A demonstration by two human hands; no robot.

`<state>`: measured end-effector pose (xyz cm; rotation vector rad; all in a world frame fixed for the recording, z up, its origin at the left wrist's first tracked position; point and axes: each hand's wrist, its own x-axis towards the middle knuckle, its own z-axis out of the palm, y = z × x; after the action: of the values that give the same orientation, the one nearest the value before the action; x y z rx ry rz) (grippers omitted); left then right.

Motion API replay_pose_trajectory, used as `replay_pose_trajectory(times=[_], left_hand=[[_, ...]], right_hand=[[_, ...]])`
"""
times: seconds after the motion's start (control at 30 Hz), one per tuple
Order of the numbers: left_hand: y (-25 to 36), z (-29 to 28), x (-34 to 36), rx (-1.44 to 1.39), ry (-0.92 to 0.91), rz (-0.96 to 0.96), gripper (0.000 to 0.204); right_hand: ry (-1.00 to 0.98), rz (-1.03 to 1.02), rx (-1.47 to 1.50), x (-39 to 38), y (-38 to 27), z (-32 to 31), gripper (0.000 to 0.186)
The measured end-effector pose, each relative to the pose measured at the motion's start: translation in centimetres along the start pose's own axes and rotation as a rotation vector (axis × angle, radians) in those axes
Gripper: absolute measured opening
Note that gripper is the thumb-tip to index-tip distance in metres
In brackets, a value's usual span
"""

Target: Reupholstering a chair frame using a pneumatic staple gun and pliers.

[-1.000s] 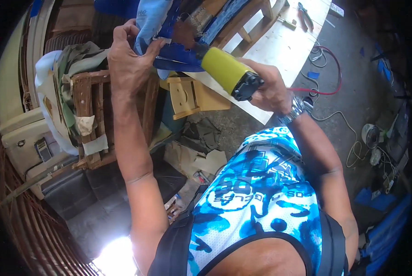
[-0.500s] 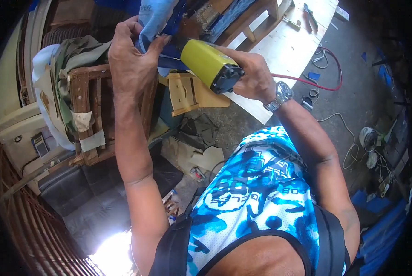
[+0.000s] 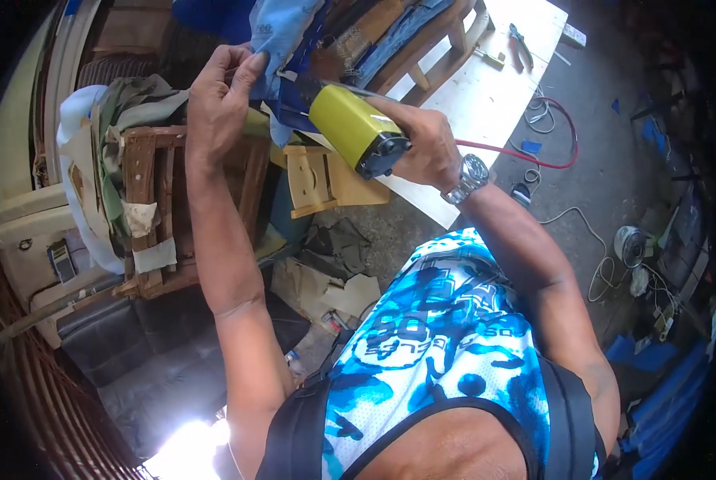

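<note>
My left hand [image 3: 218, 104] pinches the edge of a light blue cloth [image 3: 282, 36] between thumb and fingers. The cloth drapes over dark blue webbing [image 3: 310, 60] on a wooden furniture frame [image 3: 410, 52]. In my right hand [image 3: 430, 144] is a yellow-green air stapler [image 3: 346, 116], its rear black cap turned toward me. Its nose points at the cloth and webbing, just right of my left fingers. Whether the nose touches them I cannot tell. A red hose [image 3: 506, 150] runs off to the right beyond that hand.
The frame rests on a pale board table [image 3: 434, 196], where pliers [image 3: 521, 48] lie. To the left stands a stripped wooden chair frame [image 3: 142, 176] with cloth over it. A small yellow wooden piece [image 3: 310, 180] sits below the table edge. Cables and a fan [image 3: 631, 244] are on the floor at right.
My left hand has moved up along the cloth, thumb now pressed closer to the fingers. The stapler has shifted slightly left and down, and its nose now shows. The whole view has shifted a little.
</note>
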<state>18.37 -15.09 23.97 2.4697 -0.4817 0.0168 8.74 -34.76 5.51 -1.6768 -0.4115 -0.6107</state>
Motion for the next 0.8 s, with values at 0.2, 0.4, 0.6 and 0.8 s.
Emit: replay_pose_trajectory(times=[0.2, 0.4, 0.6, 0.8], left_hand=[[-1.0, 0.6, 1.7, 0.025, 0.012, 0.001, 0.027], [-2.2, 0.1, 0.8, -0.001, 0.098, -0.008, 0.027], [-1.9, 3.7, -0.8, 0.192, 0.328, 0.255, 0.052], [0.7, -2.3, -2.9, 0.199, 0.265, 0.244, 0.045]], right_hand=[[0.004, -0.014, -0.14, 1.4, 1.6, 1.3, 0.054], [-0.493, 0.303, -0.54, -5.8, 4.7, -3.7, 0.045], [-0.509, 1.05, -0.831, -29.2, 11.4, -17.5, 0.06], [-0.066, 1.178, -0.809, -45.3, 0.3, -28.1, 0.034]])
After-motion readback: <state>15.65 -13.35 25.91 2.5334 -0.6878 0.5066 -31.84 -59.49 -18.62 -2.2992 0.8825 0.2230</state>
